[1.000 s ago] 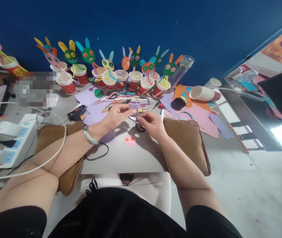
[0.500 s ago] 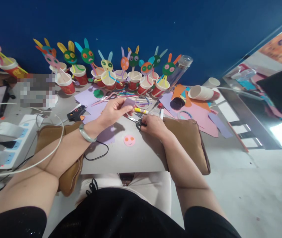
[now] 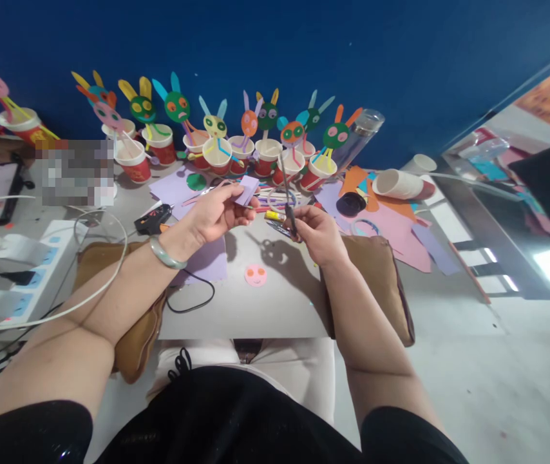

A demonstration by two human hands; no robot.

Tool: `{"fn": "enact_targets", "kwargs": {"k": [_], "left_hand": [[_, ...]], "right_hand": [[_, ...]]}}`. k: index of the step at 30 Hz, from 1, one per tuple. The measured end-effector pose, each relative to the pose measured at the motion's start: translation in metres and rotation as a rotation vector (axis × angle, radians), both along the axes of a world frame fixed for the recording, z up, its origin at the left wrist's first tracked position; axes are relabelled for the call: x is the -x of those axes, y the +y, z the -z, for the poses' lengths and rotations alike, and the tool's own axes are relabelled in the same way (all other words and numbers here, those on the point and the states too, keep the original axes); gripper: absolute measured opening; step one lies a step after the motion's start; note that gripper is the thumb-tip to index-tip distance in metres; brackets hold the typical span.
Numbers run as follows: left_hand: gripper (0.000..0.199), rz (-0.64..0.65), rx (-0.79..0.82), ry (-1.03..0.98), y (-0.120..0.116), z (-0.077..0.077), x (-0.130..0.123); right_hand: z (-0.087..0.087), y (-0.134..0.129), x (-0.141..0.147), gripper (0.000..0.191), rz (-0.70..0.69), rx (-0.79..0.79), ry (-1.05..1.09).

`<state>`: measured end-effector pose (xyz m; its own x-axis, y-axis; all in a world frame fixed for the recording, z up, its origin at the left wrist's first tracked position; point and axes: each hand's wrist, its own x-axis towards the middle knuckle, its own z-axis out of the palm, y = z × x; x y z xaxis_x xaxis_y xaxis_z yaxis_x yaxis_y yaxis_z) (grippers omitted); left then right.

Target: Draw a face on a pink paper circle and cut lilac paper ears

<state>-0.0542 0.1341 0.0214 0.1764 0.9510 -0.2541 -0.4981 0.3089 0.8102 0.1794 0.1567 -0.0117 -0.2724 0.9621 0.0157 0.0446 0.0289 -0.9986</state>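
Left hand [image 3: 224,209] has purple paper [image 3: 247,191] pinched; right hand [image 3: 323,237] is clamped on scissors [image 3: 290,211], blades up, apart from the paper. Pink cutout [image 3: 256,276] lies below.

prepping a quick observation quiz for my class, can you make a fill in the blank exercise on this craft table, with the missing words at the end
The paper in the left hand is ____. The right hand holds a pair of ____. The pink face lying flat on the table has two ____ eyes. The wall behind the cups is ____.

Missing words: purple; scissors; orange; blue
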Motion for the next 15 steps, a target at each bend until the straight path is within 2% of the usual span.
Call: {"fn": "enact_targets", "kwargs": {"k": [4, 9, 12, 15], "left_hand": [[0.023, 0.015, -0.023, -0.016, 0.001, 0.002, 0.000], [0.040, 0.019, -0.086, 0.048, 0.004, 0.006, 0.004], [0.049, 0.018, -0.131, 0.104, 0.006, 0.008, 0.007], [0.049, 0.006, -0.150, 0.128, 0.008, 0.010, 0.008]], "right_hand": [[-0.007, -0.007, -0.001, 0.061, -0.196, 0.052, 0.170], [-0.013, -0.013, -0.007, 0.070, -0.450, 0.059, 0.165], [-0.014, -0.013, -0.009, 0.070, -0.511, 0.051, 0.156], [-0.015, -0.013, -0.009, 0.070, -0.489, 0.040, 0.137]]}}
